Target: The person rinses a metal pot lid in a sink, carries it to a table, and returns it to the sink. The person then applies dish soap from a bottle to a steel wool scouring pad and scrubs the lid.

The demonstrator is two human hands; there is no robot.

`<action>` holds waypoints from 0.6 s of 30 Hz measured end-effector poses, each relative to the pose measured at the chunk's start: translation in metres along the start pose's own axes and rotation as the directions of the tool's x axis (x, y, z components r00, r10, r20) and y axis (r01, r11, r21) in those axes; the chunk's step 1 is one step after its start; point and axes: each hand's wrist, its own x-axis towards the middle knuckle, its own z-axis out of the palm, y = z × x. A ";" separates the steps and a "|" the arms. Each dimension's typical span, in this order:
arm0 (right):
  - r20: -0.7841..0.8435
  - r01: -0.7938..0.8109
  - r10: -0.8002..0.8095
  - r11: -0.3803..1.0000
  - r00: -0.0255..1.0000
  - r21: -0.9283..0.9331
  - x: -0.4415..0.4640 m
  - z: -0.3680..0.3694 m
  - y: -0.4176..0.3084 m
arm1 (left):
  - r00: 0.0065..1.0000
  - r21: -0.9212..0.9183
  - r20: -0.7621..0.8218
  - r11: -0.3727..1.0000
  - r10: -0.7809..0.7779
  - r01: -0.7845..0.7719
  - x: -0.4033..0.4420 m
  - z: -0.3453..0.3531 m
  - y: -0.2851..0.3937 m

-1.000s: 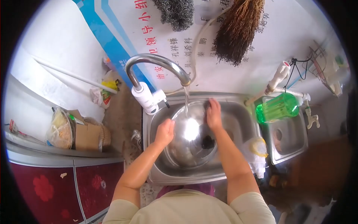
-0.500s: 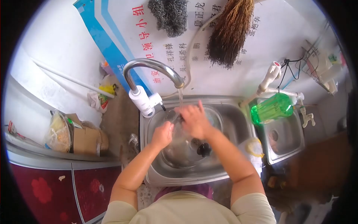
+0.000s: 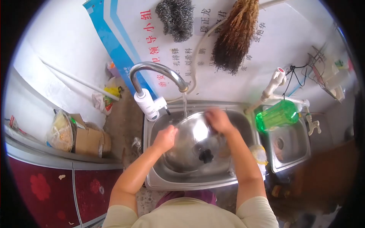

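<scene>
A shiny round pot lid (image 3: 186, 146) with a black knob (image 3: 206, 155) lies tilted in the steel sink (image 3: 167, 182), knob side towards me. My left hand (image 3: 165, 138) is closed on its left rim. At the upper right rim is my right hand (image 3: 219, 120), slightly blurred, its fingers curled over the edge. Water (image 3: 185, 105) runs from the curved faucet (image 3: 157, 68) onto the far part of the lid.
A green bottle (image 3: 279, 115) hangs above a smaller sink (image 3: 292, 159) on the right, beside a white pipe with taps (image 3: 312, 123). A steel scrubber (image 3: 176, 19) and a brush (image 3: 235, 38) hang on the wall. A cardboard box (image 3: 88, 141) stands left.
My right hand has moved right, from the lid's upper middle to its upper right rim. The lid has tilted, and its dome now shows brightly. My left hand stays at the left rim.
</scene>
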 end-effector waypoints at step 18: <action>-0.258 -0.200 0.222 0.974 0.940 0.107 -0.025 0.010 0.035 | 0.971 -0.003 -0.191 0.990 -0.142 0.144 -0.034 0.008 -0.021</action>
